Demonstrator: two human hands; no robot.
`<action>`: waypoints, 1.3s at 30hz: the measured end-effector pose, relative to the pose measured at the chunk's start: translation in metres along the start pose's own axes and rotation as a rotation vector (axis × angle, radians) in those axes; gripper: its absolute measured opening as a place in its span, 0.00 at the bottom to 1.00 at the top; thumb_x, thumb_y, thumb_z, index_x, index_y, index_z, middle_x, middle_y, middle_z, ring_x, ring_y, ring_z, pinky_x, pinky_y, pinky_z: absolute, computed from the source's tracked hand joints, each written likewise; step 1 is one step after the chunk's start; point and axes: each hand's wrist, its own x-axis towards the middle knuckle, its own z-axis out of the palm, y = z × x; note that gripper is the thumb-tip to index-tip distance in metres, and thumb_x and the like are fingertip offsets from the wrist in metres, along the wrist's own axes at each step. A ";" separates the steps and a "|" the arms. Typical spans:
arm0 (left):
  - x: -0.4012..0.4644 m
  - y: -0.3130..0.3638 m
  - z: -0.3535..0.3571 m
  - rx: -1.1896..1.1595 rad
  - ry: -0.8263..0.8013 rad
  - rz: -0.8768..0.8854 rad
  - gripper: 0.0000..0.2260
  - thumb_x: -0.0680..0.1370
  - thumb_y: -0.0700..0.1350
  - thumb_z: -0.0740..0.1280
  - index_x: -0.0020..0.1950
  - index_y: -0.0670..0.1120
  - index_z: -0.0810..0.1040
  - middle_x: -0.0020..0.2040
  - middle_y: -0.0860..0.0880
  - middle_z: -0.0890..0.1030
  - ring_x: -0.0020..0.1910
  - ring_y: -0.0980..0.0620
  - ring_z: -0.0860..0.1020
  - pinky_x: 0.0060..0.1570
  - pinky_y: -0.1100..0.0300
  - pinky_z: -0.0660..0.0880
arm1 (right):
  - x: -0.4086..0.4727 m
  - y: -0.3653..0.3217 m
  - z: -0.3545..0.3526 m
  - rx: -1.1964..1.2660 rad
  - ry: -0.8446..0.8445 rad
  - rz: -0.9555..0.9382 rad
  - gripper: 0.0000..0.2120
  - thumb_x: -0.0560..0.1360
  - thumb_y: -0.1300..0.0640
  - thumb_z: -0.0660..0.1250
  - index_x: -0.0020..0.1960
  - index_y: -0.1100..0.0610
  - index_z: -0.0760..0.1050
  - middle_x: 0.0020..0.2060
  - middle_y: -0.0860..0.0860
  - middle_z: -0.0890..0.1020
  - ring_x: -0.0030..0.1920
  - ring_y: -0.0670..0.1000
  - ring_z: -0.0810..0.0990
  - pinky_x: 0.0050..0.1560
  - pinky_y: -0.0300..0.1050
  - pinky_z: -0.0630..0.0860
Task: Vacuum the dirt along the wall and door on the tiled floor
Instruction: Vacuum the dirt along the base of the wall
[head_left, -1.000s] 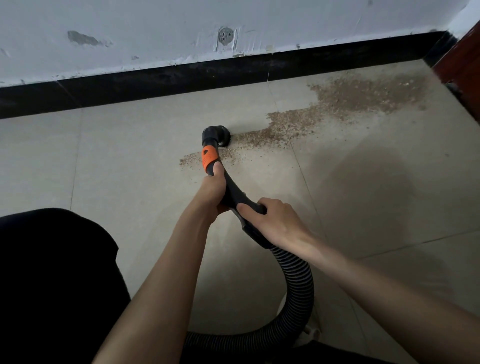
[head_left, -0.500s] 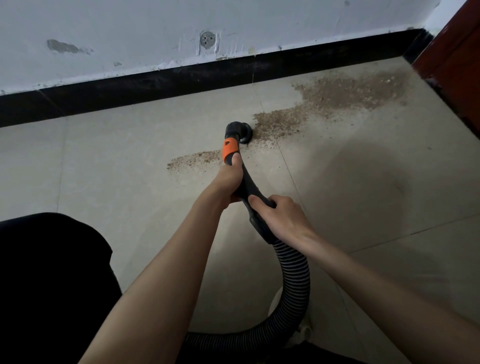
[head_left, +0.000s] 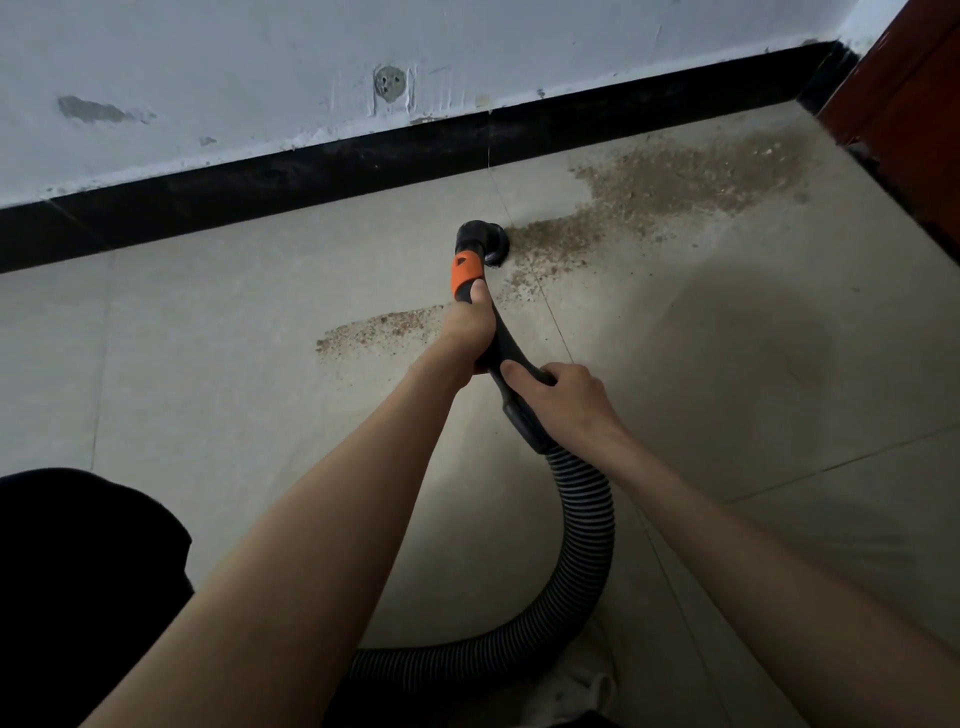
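1. The nozzle (head_left: 480, 240) sits on the floor (head_left: 218, 374) at the left tip of the big dirt patch (head_left: 675, 179), near the wall (head_left: 208, 62).
2. A small dirt streak (head_left: 374, 330) lies left of the hands.
3. Left hand (head_left: 467, 332): fingers clamped on the handle below the orange collar (head_left: 464, 270).
4. Right hand (head_left: 563, 397): fingers clamped on the handle just above the hose (head_left: 584, 525).
5. The door (head_left: 909, 98) stands far right.

Brown, speckled dirt (head_left: 675, 182) lay at one o'clock on the beige tiled floor (head_left: 234, 364). The nozzle (head_left: 480, 236) was black with an orange band (head_left: 464, 271); the hose (head_left: 584, 530) was black, grey-ribbed.
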 end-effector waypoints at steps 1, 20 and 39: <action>0.004 0.003 0.002 0.015 0.008 0.002 0.20 0.82 0.56 0.49 0.55 0.40 0.67 0.47 0.41 0.76 0.48 0.42 0.79 0.45 0.49 0.79 | 0.004 0.000 -0.001 0.001 0.003 0.003 0.24 0.75 0.37 0.63 0.32 0.55 0.69 0.29 0.49 0.76 0.31 0.49 0.76 0.32 0.43 0.69; 0.048 0.013 -0.027 0.089 -0.012 -0.024 0.21 0.82 0.56 0.50 0.60 0.39 0.68 0.48 0.43 0.76 0.49 0.44 0.77 0.48 0.51 0.78 | 0.062 -0.015 0.031 0.100 -0.224 0.014 0.18 0.78 0.39 0.62 0.37 0.51 0.71 0.33 0.48 0.78 0.36 0.47 0.77 0.34 0.40 0.67; -0.020 -0.009 -0.184 -0.242 0.009 -0.125 0.20 0.82 0.57 0.52 0.59 0.41 0.66 0.46 0.46 0.76 0.45 0.49 0.76 0.41 0.55 0.76 | 0.000 -0.126 0.089 -0.324 -0.388 -0.165 0.24 0.78 0.40 0.60 0.33 0.57 0.73 0.29 0.49 0.80 0.33 0.51 0.80 0.36 0.45 0.75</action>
